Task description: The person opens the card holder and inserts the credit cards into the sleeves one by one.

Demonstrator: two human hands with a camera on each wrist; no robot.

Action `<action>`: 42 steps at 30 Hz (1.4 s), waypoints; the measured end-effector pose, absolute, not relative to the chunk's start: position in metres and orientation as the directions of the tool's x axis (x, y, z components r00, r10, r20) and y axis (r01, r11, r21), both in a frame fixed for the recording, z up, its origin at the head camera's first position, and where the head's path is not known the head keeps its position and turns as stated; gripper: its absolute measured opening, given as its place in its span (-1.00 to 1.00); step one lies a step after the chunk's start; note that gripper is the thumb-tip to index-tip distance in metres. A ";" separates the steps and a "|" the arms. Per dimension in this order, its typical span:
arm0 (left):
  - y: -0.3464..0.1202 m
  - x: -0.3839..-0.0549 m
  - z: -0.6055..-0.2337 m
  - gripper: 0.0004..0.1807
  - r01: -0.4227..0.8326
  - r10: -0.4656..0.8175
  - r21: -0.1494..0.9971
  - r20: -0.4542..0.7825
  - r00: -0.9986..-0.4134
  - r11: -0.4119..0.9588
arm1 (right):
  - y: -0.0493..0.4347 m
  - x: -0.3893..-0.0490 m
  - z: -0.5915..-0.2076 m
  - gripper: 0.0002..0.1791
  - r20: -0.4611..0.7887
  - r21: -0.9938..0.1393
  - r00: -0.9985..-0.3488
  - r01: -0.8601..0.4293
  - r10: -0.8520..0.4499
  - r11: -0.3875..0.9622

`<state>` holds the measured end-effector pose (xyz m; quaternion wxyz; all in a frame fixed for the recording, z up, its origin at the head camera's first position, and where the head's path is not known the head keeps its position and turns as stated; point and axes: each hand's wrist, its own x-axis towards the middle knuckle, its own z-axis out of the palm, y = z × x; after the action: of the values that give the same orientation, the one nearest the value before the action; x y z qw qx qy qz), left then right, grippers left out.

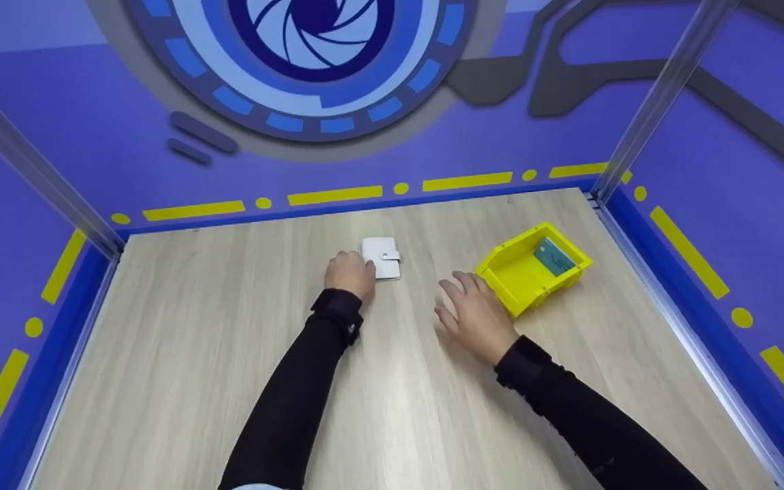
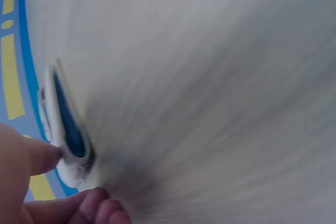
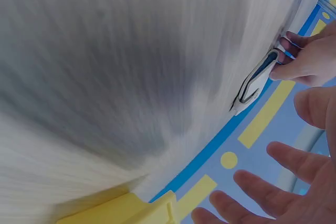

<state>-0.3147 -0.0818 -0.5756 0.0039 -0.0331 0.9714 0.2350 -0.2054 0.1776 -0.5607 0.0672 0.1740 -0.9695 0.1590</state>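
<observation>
A small white wallet (image 1: 380,253) with a snap strap lies at mid-table, and blue pages or lining show at its edge in the left wrist view. My left hand (image 1: 351,273) pinches its left side, the thumb (image 2: 44,156) on the cover and the fingers curled at the spine. Over the table to the right, my right hand (image 1: 477,316) is spread with nothing in it, its fingers beside the near left corner of a yellow bin (image 1: 518,275). In the right wrist view the left hand (image 3: 310,59) grips the wallet's end.
Inside the bin, a teal card or label (image 1: 554,256) stands against the far right wall. Blue-purple printed panels with yellow dashes (image 1: 334,196) enclose the wooden table (image 1: 229,327) at the back and both sides, with metal posts (image 1: 667,99) at the corners.
</observation>
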 end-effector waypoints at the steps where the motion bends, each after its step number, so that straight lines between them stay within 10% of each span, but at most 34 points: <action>1: -0.083 -0.314 -0.578 -0.55 -0.060 -0.060 0.453 -0.015 -0.998 0.890 | 0.178 -0.204 -0.561 -0.41 0.189 -0.285 -0.928 -0.366 -0.322 0.886; 34: -0.087 -0.334 -0.610 -0.81 -0.078 -0.066 0.613 -0.042 -0.997 0.786 | 0.178 -0.195 -0.562 -0.66 0.264 -0.234 -0.890 -0.433 -0.372 0.871; 42: -0.086 -0.287 -0.538 -0.71 -0.051 -0.037 0.671 -0.035 -0.999 0.740 | 0.172 -0.201 -0.549 -0.68 0.264 -0.263 -0.893 -0.430 -0.364 0.864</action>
<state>-0.2865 -0.0858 -0.5376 0.0099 -0.0234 0.9326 0.3600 -0.2006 0.1719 -0.5487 0.1032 0.2068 -0.9598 0.1594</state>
